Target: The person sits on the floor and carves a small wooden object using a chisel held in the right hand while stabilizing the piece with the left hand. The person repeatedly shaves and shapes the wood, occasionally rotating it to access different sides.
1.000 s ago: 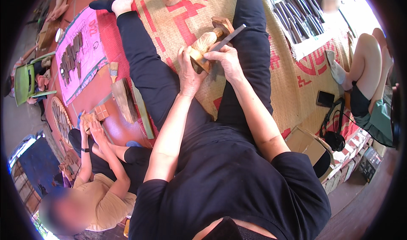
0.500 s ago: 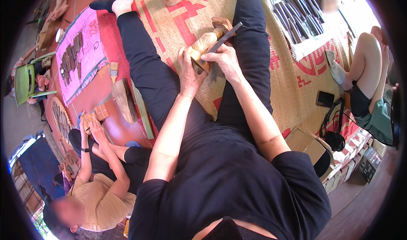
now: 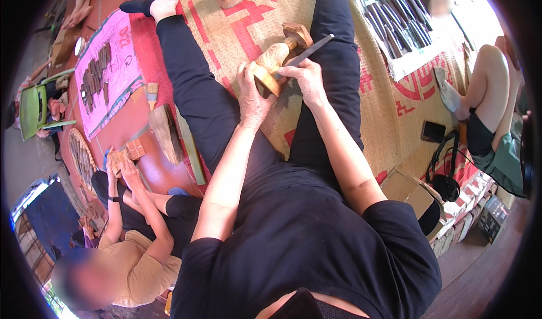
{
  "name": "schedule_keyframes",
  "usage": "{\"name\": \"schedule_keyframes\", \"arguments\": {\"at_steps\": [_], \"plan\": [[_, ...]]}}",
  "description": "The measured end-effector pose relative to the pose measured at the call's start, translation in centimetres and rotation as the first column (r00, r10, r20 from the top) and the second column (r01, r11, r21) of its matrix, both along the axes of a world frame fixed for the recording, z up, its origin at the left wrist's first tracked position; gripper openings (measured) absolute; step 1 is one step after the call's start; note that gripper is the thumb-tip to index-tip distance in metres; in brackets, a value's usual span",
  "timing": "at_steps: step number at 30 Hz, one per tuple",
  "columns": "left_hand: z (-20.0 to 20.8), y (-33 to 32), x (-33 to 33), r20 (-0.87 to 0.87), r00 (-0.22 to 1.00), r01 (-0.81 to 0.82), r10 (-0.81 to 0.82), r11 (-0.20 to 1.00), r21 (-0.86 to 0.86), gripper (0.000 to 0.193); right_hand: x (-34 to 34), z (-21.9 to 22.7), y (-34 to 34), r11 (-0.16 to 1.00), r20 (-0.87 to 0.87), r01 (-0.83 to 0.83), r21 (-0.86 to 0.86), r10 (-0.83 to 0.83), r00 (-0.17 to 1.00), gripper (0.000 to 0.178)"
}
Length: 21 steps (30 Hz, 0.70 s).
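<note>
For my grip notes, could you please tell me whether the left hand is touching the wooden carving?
Touching: the head view shows the left hand gripping the near end of the wooden carving, with no gap between them.

Carved wooden piece (image 3: 274, 57), smooth with a soft sheen; dull grey metal tool (image 3: 309, 53); coarse, matt woven mat (image 3: 389, 133); matt black cloth trousers (image 3: 195, 88); glossy reddish floor tiles (image 3: 121, 116).

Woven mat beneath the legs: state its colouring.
The mat is tan with bold red shapes; best in the head view.
</note>
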<state>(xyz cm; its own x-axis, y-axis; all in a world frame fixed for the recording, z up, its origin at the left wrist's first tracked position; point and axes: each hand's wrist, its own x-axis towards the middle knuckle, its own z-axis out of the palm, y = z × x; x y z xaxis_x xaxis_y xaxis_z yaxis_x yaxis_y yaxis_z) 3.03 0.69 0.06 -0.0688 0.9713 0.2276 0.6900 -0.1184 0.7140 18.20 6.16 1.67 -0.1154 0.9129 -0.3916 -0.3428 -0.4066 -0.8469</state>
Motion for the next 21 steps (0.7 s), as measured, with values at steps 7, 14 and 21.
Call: {"name": "schedule_keyframes", "arguments": {"at_steps": [7, 14, 21], "plan": [[0.2, 0.0, 0.1, 0.036, 0.999, -0.016, 0.017, 1.000, -0.022, 0.100, -0.2, 0.0, -0.3, 1.000, -0.060, -0.007, 0.015, 0.008, 0.998, 0.013], [0.0, 0.1, 0.1, 0.008, 1.000, 0.007, -0.007, 1.000, 0.027, 0.099, -0.2, -0.8, 0.0, 0.998, 0.006, 0.057, -0.006, -0.057, 0.998, 0.009], [0.0, 0.0, -0.1, 0.025, 1.000, -0.018, 0.018, 1.000, -0.015, 0.098, -0.9, 0.6, -0.8, 1.000, -0.057, 0.022, 0.002, -0.021, 0.998, 0.009]]}}
